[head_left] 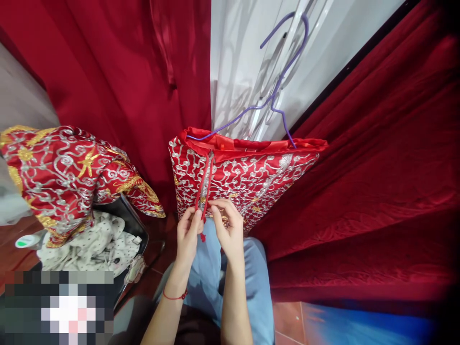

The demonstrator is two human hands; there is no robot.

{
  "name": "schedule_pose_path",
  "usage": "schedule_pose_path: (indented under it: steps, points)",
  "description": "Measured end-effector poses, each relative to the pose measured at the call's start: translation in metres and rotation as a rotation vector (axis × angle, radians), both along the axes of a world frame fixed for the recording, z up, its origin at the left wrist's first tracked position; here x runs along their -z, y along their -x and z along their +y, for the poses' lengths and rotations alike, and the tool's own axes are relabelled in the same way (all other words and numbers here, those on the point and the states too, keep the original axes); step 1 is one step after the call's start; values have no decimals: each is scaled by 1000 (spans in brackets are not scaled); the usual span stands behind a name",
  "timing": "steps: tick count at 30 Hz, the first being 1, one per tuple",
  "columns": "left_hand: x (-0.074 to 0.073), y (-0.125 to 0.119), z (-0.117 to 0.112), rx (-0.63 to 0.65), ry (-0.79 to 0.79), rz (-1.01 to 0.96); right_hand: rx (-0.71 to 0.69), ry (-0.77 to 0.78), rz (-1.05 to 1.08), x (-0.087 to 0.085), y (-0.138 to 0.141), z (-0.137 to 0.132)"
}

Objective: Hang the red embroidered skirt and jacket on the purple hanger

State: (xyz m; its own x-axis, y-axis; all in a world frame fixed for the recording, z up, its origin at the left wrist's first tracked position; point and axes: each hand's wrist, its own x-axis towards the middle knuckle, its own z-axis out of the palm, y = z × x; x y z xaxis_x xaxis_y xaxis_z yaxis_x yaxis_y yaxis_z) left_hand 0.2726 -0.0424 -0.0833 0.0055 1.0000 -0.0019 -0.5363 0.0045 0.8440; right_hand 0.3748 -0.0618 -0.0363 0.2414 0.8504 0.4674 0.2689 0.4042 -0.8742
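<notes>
A red garment with silver and gold embroidery [247, 177] hangs from a purple hanger [283, 72] in front of me. Two thin red cords [203, 184] run down its front. My left hand [189, 235] pinches the lower end of the cords, fingers closed. My right hand [228, 230] is closed in a pinch right beside it, touching the same cords near the garment's lower edge. A red string bracelet is on my left wrist.
A second embroidered red garment [68, 172] lies draped at the left over a dark case [138, 227] holding spotted white cloth [93, 242]. Red curtains [118, 72] hang behind and a red cloth [362, 191] spreads at the right. A white panel [244, 52] stands behind the hanger.
</notes>
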Motion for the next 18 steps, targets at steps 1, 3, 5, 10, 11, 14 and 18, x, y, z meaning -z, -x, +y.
schedule_pose_path:
  steps: [1,3,5,10,11,14,18]
  points:
    - [-2,0,-1,11,11,-27,-12,16,33,4,0,-1]
    - [-4,2,-2,23,25,-22,-105,63,70,13,1,-3]
    - [-4,4,-3,30,33,15,-248,120,39,19,0,-6]
    - [-4,10,-1,-40,-47,155,-220,270,12,22,-7,-14]
    - [-4,12,0,-76,-79,201,-188,295,7,20,-10,-17]
    - [-6,14,2,-142,-165,328,-192,330,-11,9,-14,-22]
    - [-9,13,-2,-119,-219,401,-144,191,33,-8,-8,-7]
